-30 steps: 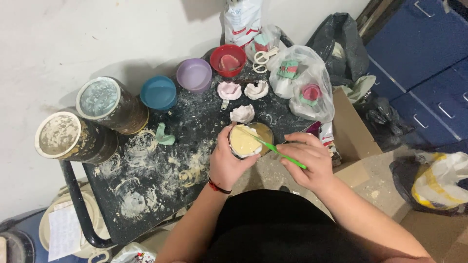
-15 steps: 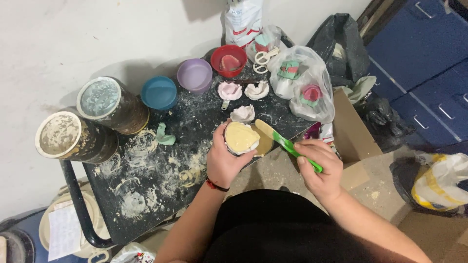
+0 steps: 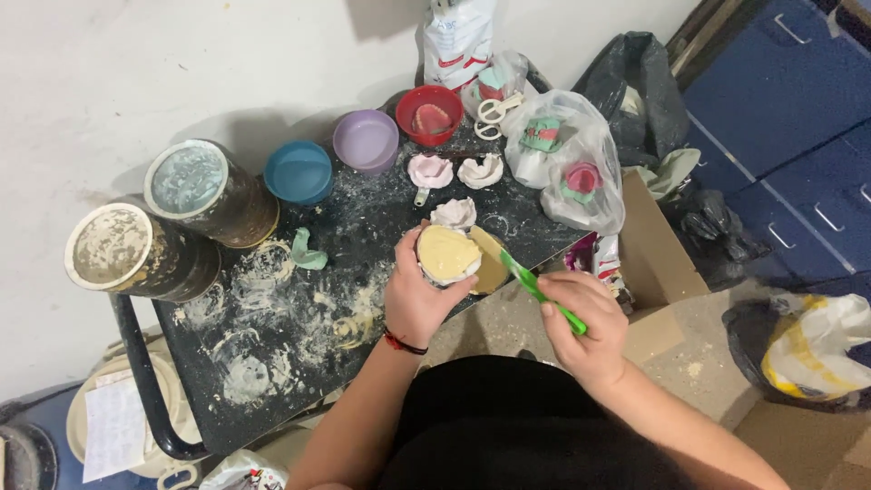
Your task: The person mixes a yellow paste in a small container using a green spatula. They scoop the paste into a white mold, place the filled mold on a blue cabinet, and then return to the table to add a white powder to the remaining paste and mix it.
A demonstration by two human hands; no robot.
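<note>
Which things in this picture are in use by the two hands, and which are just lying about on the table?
In use:
left hand, holding a small cup of yellowish paste
right hand, holding a green-handled spatula

Lying about:
red bowl
purple bowl
blue bowl
two large tins
white scissors
clear plastic bag

The right hand [image 3: 588, 327] has drawn the green spatula [image 3: 543, 293] out of the mixing cup [image 3: 447, 255] and off to its right; the blade now sits clear of the cup, which the left hand [image 3: 415, 298] has tipped slightly closer.
</note>
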